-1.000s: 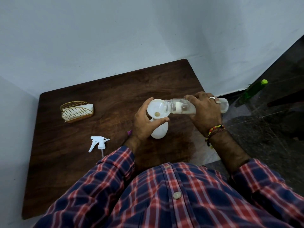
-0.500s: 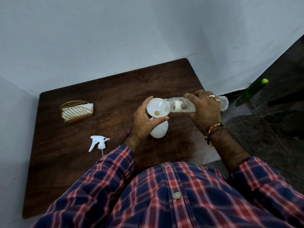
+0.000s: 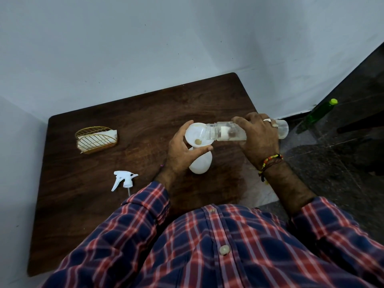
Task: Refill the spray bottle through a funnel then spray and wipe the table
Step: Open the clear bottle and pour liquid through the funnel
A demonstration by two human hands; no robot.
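A white funnel (image 3: 194, 135) sits in the neck of the white spray bottle body (image 3: 200, 165), which stands on the dark wooden table (image 3: 124, 113). My left hand (image 3: 180, 154) grips the funnel's rim between thumb and fingers. My right hand (image 3: 258, 140) holds a clear plastic bottle (image 3: 224, 132) tipped on its side, its open mouth over the funnel. The white trigger spray head (image 3: 123, 179) lies loose on the table to the left.
A gold wire holder with white napkins (image 3: 96, 139) stands at the table's left rear. A green bottle with a yellow-green cap (image 3: 318, 114) stands on the dark floor at right. White walls close in behind and on the left.
None of the objects has visibly moved; the clear bottle stays tipped over the funnel and both hands keep their grips.
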